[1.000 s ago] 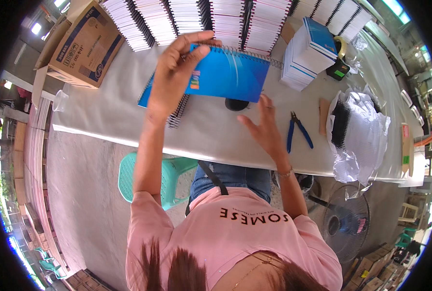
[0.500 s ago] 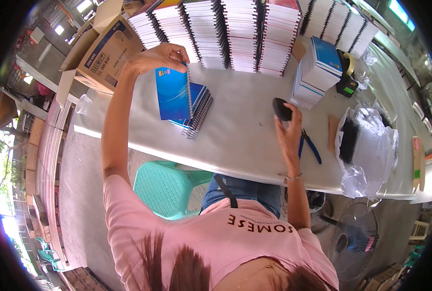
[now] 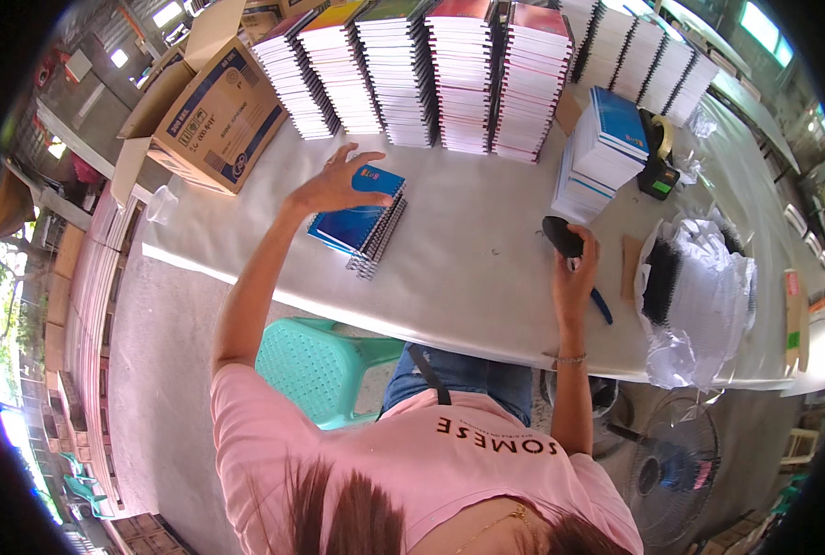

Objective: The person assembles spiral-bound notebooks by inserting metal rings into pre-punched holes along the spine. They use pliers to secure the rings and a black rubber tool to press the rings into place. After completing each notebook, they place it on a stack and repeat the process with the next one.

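A small stack of blue wire-bound notebooks (image 3: 355,225) lies on the table, its metal coils facing right. Over its top cover hovers my left hand (image 3: 334,188), fingers spread and thumb apart, holding nothing; whether it touches the cover I cannot tell. My right hand (image 3: 576,270) grips a black rounded object (image 3: 563,237) between thumb and fingers, above the table to the right. What kind of object it is does not show. Just beside that hand, a blue-handled pair of pliers (image 3: 602,306) is mostly hidden behind it.
Tall stacks of wire-bound books (image 3: 463,88) line the back of the table. Further right are blue-covered pads (image 3: 607,139), a tape dispenser (image 3: 657,166) and a plastic-wrapped bundle of black coils (image 3: 694,287). An open carton (image 3: 218,120) stands back left; a green stool (image 3: 310,365) is below.
My left hand has let go of the blue notebook, which now lies on the stack. The right hand has shifted slightly right and nearer with the black object, covering more of the pliers.
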### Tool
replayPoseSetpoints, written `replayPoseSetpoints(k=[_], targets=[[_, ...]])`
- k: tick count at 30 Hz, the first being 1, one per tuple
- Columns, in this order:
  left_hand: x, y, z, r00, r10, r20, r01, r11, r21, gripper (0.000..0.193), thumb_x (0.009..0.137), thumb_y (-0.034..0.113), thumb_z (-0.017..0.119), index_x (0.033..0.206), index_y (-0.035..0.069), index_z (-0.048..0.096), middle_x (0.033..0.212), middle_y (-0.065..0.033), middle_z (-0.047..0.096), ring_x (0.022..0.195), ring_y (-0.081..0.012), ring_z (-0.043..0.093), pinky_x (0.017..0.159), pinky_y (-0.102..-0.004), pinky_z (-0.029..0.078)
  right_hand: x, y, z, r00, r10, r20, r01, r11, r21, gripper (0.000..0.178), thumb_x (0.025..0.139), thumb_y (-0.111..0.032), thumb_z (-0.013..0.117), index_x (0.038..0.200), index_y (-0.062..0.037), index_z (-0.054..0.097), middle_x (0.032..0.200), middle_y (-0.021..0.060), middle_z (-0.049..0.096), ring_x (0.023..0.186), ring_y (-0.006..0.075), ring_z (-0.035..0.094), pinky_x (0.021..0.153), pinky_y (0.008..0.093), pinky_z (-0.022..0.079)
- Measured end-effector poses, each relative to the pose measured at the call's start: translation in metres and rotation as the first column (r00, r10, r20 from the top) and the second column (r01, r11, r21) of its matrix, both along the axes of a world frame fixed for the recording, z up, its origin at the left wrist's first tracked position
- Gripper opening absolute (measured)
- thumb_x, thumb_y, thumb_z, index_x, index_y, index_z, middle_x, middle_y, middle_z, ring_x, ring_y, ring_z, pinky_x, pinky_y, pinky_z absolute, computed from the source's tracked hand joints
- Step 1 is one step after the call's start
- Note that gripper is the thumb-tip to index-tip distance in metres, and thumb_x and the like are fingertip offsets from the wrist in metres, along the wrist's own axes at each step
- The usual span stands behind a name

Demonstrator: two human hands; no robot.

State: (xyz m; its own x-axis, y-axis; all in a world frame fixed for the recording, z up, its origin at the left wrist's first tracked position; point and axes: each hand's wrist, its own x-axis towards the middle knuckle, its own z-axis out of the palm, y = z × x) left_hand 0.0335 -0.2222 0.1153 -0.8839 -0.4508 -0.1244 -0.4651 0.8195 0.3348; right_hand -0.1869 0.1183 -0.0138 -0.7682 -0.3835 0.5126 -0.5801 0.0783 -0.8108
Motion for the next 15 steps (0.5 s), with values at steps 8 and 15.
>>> replayPoseSetpoints(k=[8, 15], targets=[[0.016, 0.048, -0.03, 0.948, 0.307, -0.084, -0.317, 0.936, -0.153, 0.105, 0.071, 0.077, 0.07, 0.152, 0.022, 0.033, 0.153, -0.034, 0.024, 0.139, -0.0535, 0.032, 0.112, -0.0546, 0.036, -0.011, 0.009, -0.013, 0.966, -0.233, -0.115, 0.236, 0.972, 0.013, 0.056, 0.07, 0.021, 0.052, 0.12, -0.0035, 0.055, 0.127, 0.016, 0.053, 0.127, 0.0343, 0.048, 0.105, 0.0435, 0.044], [0.02, 0.038, -0.037, 0.927, 0.331, -0.175, -0.333, 0.943, 0.014, 0.108, 0.067, 0.072, 0.075, 0.152, 0.021, 0.032, 0.14, -0.0308, 0.038, 0.128, -0.0545, 0.045, 0.101, -0.0627, 0.042, -0.015, 0.011, -0.016, 0.993, -0.115, 0.009, 0.116, 0.99, -0.077, 0.062, 0.064, 0.023, 0.046, 0.119, -0.0018, 0.056, 0.126, 0.0164, 0.054, 0.124, 0.0334, 0.049, 0.107, 0.0412, 0.04]])
